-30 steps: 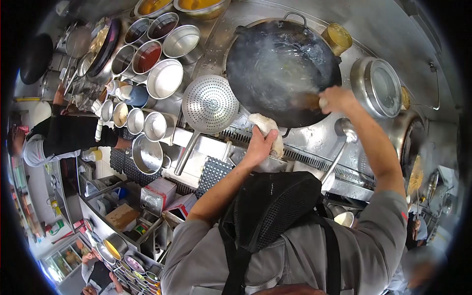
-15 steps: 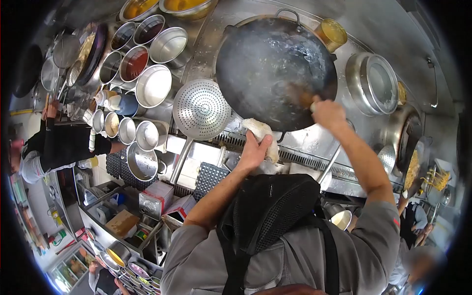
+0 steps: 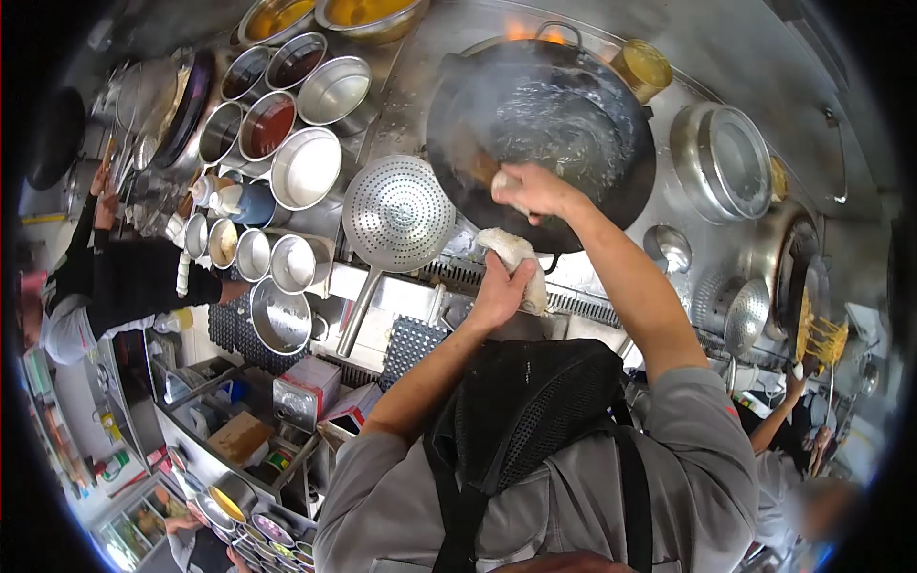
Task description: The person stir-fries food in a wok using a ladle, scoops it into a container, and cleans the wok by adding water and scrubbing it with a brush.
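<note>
A big black wok [image 3: 626, 181] with water swirling in it stands on the steel range, steam rising from it. My right hand [image 3: 544, 191] is closed around the pale handle of a wok brush [image 3: 475, 164], whose brown head is blurred against the wok's left side. In my left hand [image 3: 503, 291] is a folded white cloth [image 3: 511, 250], held just outside the wok's near rim by its lower loop handle. A large perforated strainer [image 3: 398, 212] lies left of the wok, its handle pointing toward me.
Orange flames [image 3: 535, 31] show behind the wok's far rim. A ladle [image 3: 668, 249] and stacked steel pots [image 3: 731, 162] are to the right. Several steel containers [image 3: 306, 169] with sauces stand left. Co-workers are at both sides; one on the right lifts noodles [image 3: 823, 336].
My right hand has swept the brush from the wok's right side to its left. Flames have appeared behind the wok, and the ladle is now uncovered. My left hand stays with the cloth.
</note>
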A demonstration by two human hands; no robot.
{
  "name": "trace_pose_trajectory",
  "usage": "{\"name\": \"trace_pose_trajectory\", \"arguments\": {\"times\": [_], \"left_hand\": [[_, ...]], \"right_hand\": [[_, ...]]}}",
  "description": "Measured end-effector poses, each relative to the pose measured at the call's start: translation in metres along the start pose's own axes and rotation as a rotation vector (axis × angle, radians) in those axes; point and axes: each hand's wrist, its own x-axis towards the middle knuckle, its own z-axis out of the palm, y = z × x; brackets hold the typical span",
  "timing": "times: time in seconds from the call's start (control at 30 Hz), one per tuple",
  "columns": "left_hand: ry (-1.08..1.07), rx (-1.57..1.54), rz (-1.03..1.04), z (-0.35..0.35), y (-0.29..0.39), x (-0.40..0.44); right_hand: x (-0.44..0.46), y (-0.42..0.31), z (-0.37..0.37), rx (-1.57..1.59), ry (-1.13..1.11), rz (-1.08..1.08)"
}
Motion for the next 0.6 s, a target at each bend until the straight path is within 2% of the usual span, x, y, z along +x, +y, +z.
{"name": "trace_pose_trajectory", "arguments": {"times": [0.1, 0.17, 0.23, 0.27, 0.33, 0.4, 0.43, 0.5, 0.53, 0.6], "left_hand": [[-0.005, -0.044, 0.006, 0.001, -0.006, 0.004], [0.0, -0.163, -0.071, 0.002, 0.005, 0.001], [-0.056, -0.192, -0.1, 0.001, -0.008, 0.01], [-0.057, -0.25, -0.134, 0.001, -0.006, 0.011], [-0.081, -0.299, -0.164, 0.0, -0.002, 0.015], [-0.144, -0.51, -0.238, -0.006, 0.001, 0.022], [-0.163, -0.505, -0.233, -0.01, 0.005, 0.026], [-0.276, -0.642, -0.401, -0.017, 0.015, 0.032], [-0.288, -0.639, -0.399, -0.013, 0.014, 0.035], [-0.161, -0.709, -0.429, -0.004, 0.004, 0.041]], "right_hand": [[-0.061, 0.014, -0.016, -0.179, -0.2, 0.054], [-0.097, 0.034, -0.038, -0.408, -0.148, 0.103], [-0.136, 0.032, -0.071, -0.566, -0.032, 0.308], [-0.148, 0.049, -0.086, -0.5, 0.123, 0.337], [-0.172, 0.082, -0.109, -0.422, 0.299, 0.374], [-0.191, 0.102, -0.116, -0.088, 0.359, 0.344], [-0.201, 0.106, -0.102, -0.082, 0.377, 0.348], [-0.235, 0.119, -0.047, 0.225, 0.709, 0.175], [-0.244, 0.131, -0.019, 0.31, 0.792, 0.151], [-0.252, 0.16, 0.042, 0.427, 0.973, 0.071]]}}
